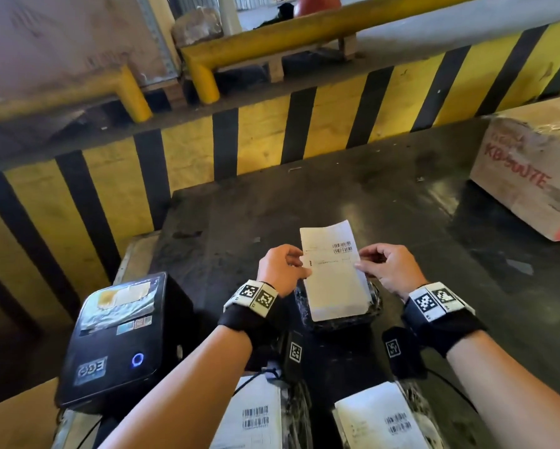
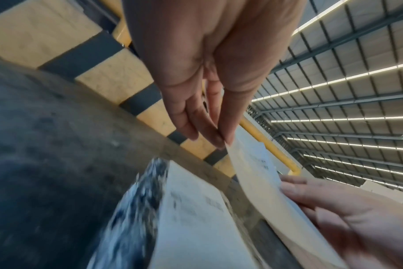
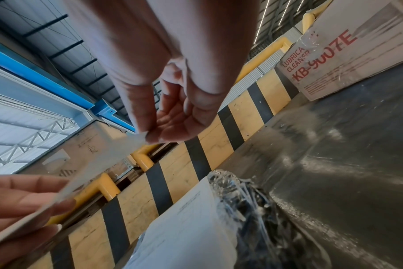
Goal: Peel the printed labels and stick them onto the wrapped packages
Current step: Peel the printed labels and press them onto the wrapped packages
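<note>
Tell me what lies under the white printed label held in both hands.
Under the white printed label pinched by left hand and right hand sits a black film-wrapped package, topped by another white label that covers most of its top.

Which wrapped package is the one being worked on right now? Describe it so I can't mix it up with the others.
Start at the black label printer on the left of the dark table. Right of it lie three black wrapped packages; the package you want is farthest from the person, beneath the label pinched between the left hand and right hand. The two others lie nearer, below the wrists.
</note>
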`<state>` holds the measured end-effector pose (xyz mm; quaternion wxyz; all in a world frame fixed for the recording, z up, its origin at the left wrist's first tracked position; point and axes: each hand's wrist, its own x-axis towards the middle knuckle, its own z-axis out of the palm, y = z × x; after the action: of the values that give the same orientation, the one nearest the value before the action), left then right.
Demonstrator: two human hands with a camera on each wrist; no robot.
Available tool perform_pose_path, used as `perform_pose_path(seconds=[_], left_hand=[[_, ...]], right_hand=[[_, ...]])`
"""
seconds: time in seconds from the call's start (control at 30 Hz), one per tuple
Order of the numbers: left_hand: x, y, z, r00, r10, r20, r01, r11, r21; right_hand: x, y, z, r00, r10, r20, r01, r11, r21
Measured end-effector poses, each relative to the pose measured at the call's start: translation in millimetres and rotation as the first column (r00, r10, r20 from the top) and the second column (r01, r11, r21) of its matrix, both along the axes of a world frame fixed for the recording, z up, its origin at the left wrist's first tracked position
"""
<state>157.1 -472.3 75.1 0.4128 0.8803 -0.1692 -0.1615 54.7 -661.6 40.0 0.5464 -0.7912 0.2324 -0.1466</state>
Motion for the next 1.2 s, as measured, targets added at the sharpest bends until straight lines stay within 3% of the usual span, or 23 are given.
perform_pose_path(seconds=[0.2,0.43,1.2], left_hand=[[13,-11,0,0.995,-0.102,0.018,0.099,0.989,0.113],[24,-9,-17,0.983,-0.167,-0.078,0.182,0.948,0.262],[25,-9,-43,0.973,-0.199,-0.113,0.221,0.946,0.236]], right_hand=[[9,-5,-9,0.999,-0.038,-0.016,0.038,0.999,-0.002],[7,4,-36,0.996,-0.043,-0.074,0.036,0.995,-0.091],[6,12,-38,0.990,-0.045,-0.134,0.015,0.976,-0.215]])
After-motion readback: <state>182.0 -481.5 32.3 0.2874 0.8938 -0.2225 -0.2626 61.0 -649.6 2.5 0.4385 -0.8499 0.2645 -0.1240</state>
